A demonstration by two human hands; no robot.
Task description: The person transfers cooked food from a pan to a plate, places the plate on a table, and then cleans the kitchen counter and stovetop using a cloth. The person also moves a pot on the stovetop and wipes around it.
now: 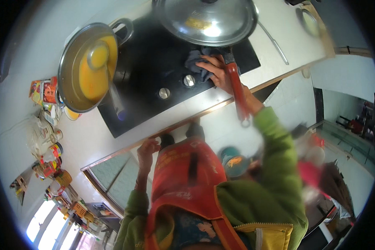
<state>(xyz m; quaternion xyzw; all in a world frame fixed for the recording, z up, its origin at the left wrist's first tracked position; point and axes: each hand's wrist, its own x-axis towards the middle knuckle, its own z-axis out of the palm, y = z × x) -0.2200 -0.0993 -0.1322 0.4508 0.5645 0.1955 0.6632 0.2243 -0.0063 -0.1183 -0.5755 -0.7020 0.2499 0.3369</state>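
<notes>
My right hand (217, 72) presses a dark grey cloth (194, 62) onto the black glass cooktop (137, 68), just behind two silver knobs. Over my wrist passes the red handle (237, 87) of a pan, covered by a shiny metal lid (203, 22). My left hand (147, 151) hangs by the front edge of the counter with its fingers curled; whether anything is in it is hidden. At the cooktop's left side stands a steel pot (69, 67) of yellow-orange liquid (92, 84). A ladle (112, 93) rests in it, its handle reaching over the rim.
Seasoning packets (45, 90), jars and bottles (51, 153) line the wall at left. A thin metal rod (276, 47) lies on the white counter (287, 31) to the right. A person's hand (254, 165) is near a teal bowl (237, 165) with orange food, beside me at lower right.
</notes>
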